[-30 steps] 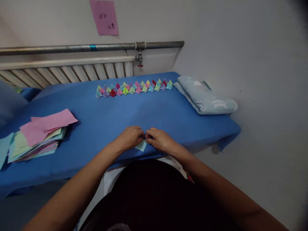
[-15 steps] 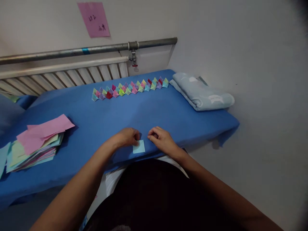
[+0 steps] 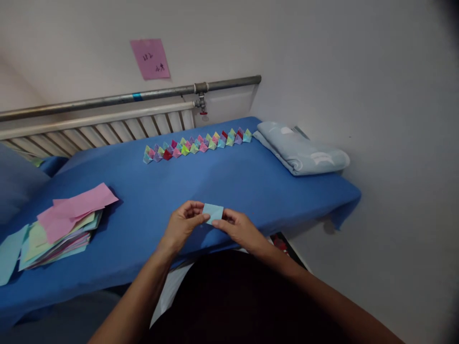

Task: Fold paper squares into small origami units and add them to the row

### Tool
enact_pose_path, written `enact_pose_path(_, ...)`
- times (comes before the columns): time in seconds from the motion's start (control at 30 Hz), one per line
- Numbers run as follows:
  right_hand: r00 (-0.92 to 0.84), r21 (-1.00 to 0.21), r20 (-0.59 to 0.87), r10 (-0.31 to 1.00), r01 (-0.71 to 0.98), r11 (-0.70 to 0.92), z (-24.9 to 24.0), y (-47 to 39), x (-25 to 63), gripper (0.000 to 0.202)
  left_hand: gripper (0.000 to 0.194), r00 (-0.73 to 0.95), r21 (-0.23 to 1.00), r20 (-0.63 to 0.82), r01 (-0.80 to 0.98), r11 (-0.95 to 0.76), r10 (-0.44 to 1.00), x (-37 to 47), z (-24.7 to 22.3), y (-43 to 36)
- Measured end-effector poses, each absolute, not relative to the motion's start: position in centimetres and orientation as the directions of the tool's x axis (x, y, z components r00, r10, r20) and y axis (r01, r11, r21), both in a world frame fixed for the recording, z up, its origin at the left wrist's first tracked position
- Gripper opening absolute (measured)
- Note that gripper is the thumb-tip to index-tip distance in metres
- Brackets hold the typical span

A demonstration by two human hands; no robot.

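A small light-blue folded paper square [image 3: 214, 211] is held up between both hands, over the near edge of the blue-covered bed [image 3: 150, 191]. My left hand [image 3: 183, 223] grips its left edge, thumb in front and fingers behind. From the right, my right hand [image 3: 238, 228] pinches the lower right part with its thumb on the face. The fingertips behind the paper are hidden. Beyond the hands, folded paper pieces [image 3: 194, 148] in many colours stand in rows along the back of the bed.
To the left lies a stack of coloured paper sheets [image 3: 75, 210], pink on top, with a light-blue sheet [image 3: 12, 253] beside it. A folded pale-blue blanket [image 3: 304, 150] rests at the right end. Behind the bed run a radiator [image 3: 125, 126] and a metal pipe [image 3: 165, 92].
The paper square has been lifted off the bed. My right hand, empty before, has come left and taken hold of it too. The camera view has tilted up slightly.
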State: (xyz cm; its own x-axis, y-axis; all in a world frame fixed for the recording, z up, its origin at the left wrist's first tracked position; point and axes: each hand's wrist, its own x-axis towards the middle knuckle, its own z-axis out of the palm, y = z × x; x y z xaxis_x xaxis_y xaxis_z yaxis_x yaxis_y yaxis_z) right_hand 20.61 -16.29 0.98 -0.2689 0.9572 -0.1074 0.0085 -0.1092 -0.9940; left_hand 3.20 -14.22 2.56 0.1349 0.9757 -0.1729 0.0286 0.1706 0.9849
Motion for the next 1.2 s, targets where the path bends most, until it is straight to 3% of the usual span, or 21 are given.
enact_pose_path(0.17, -0.203, -0.998, -0.026, 0.979, 0.064, -0.014, 0.6, -16.4, 20.0, 0.021, 0.033, 0.130, 0.993, -0.120, 0.026, 0.117, 0.984, 3.7, 1.4, -15.2)
enact_pose_path(0.33, -0.233, -0.946, 0.096, 0.968, 0.281, 0.162, 1.4, -16.6, 20.5, 0.011, 0.040, 0.347, 0.982, -0.131, 0.173, 0.074, 0.929, 2.4, 2.7, -15.2)
enact_pose_path(0.43, -0.277, -0.924, 0.110, 0.955, 0.326, 0.201, 1.8, -16.9, 20.6, 0.017, 0.024, 0.445, 0.972, -0.180, 0.215, 0.091, 0.877, 2.1, 4.0, -15.4)
enact_pose_path(0.63, -0.326, -0.962, 0.039, 0.945, 0.244, 0.124, 1.3, -17.0, 20.7, 0.011, 0.019, 0.397, 0.946, -0.207, 0.313, 0.080, 0.894, 2.4, 3.7, -15.8)
enact_pose_path(0.8, -0.322, -0.863, 0.145, 0.935, 0.421, 0.279, 0.8, -16.6, 21.0, 0.019, 0.019, 0.425, 0.935, -0.132, 0.354, -0.031, 0.895, 2.2, 3.5, -15.9)
enact_pose_path(0.9, -0.410, -0.667, 0.346, 0.844, 0.525, 0.528, 0.7, -16.1, 21.3, 0.016, 0.013, 0.433, 0.814, 0.023, 0.515, -0.268, 0.901, 2.0, 3.1, -15.7)
enact_pose_path(1.0, -0.504, -0.394, 0.475, 0.721, 0.611, 0.687, 0.3, -15.5, 21.4, 0.019, 0.015, 0.465, 0.582, 0.318, 0.592, -0.558, 0.826, 1.8, 1.7, -15.4)
enact_pose_path(1.1, -0.568, -0.208, 0.479, 0.670, 0.668, 0.715, -0.5, -15.2, 21.4, 0.023, 0.018, 0.534, 0.354, 0.503, 0.590, -0.725, 0.680, 1.8, -0.1, -15.4)
enact_pose_path(1.2, -0.632, -0.148, 0.440, 0.637, 0.649, 0.746, -1.3, -15.4, 21.5, 0.021, 0.019, 0.585, 0.209, 0.531, 0.611, -0.764, 0.613, 1.8, -1.2, -16.1)
